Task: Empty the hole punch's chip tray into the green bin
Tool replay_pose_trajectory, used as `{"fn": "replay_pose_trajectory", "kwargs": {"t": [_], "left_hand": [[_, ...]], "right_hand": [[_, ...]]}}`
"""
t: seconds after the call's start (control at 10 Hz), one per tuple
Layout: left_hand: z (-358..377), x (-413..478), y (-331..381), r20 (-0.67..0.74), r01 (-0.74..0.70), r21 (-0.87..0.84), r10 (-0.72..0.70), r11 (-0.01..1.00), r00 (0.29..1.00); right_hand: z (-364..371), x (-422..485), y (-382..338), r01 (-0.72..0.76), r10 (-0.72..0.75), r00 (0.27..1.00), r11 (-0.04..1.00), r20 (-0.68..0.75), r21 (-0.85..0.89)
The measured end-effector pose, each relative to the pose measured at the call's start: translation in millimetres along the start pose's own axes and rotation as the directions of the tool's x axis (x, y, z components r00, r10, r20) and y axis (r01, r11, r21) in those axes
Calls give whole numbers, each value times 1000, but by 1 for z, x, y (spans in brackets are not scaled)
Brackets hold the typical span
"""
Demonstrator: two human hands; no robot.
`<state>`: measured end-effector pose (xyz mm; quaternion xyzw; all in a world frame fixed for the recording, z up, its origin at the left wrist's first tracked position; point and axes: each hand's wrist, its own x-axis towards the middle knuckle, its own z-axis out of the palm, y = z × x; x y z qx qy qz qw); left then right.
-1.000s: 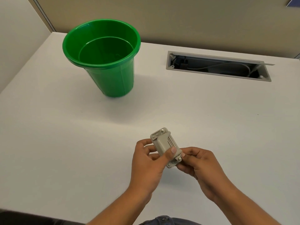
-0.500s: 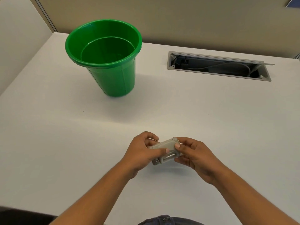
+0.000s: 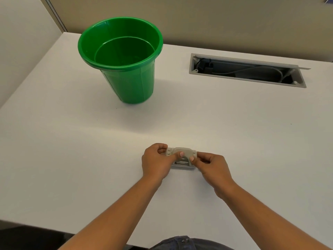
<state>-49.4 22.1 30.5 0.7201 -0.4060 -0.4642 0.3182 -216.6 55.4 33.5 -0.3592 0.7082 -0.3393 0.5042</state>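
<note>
Both left hand [image 3: 156, 164] and right hand [image 3: 212, 166] grip the hole punch [image 3: 182, 156]; green bin [image 3: 126, 83] stands upright, apparently empty

Desk [image 3: 234, 123]: we see a plain white top filling most of the view.
Cable slot [image 3: 246, 70]: far right we've got a grey-framed opening, lid raised, cables inside.
Partition [image 3: 216, 24]: we find a beige wall along the far edge.
Jeans [image 3: 180, 243]: we glimpse denim at the near edge.

White tabletop [image 3: 72, 141] under even light, beige partition wall [image 3: 216, 24] along 12 o'clock, paler panel [image 3: 21, 42] at 10, open grey cable tray [image 3: 246, 71] with cords at 1.
</note>
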Motion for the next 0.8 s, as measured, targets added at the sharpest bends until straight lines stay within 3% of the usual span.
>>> {"fn": "replay_pose_trajectory", "kwargs": {"t": [0.4,0.8], "left_hand": [[3,11,-8,28,-21,2,21,1000,999],[1,10,-11,23,-105,-36,106,994,994]], "right_hand": [[7,12,4,42,-58,993,987,-100,-154],[1,13,9,64,-82,988,989,-129,-135]]}}
